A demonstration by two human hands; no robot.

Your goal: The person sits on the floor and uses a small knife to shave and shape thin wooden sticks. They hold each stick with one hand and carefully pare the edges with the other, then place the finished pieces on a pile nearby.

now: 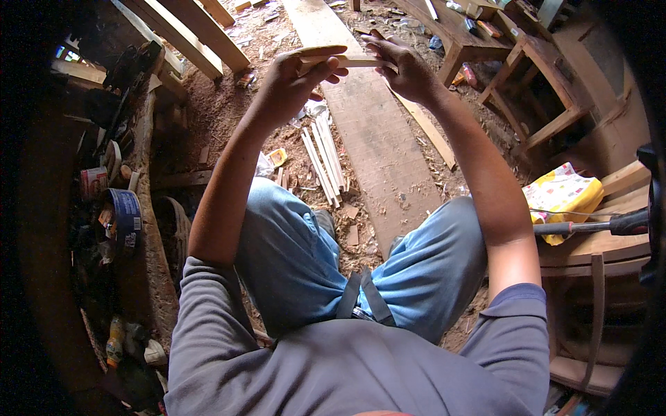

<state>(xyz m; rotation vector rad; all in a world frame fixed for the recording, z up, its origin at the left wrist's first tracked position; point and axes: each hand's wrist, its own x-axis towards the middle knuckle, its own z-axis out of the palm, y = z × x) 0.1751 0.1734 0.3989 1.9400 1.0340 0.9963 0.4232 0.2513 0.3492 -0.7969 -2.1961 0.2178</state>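
A short, pale wooden stick (361,62) is held level out in front of me, above the long plank. My left hand (295,76) is closed round its left part, with the thumb along it. The fingers of my right hand (408,68) pinch its right end. Below and a little to the left, several similar thin wooden sticks (321,158) lie side by side on the ground beside the wide wooden plank (368,132), which runs away from me between my knees.
Wood shavings cover the ground. A narrow board (431,135) lies right of the plank. On the left stands a blue tub (127,216) near a rough timber edge. To the right are a yellow-and-white bag (565,197), a wooden chair frame (548,128) and a low bench (479,43).
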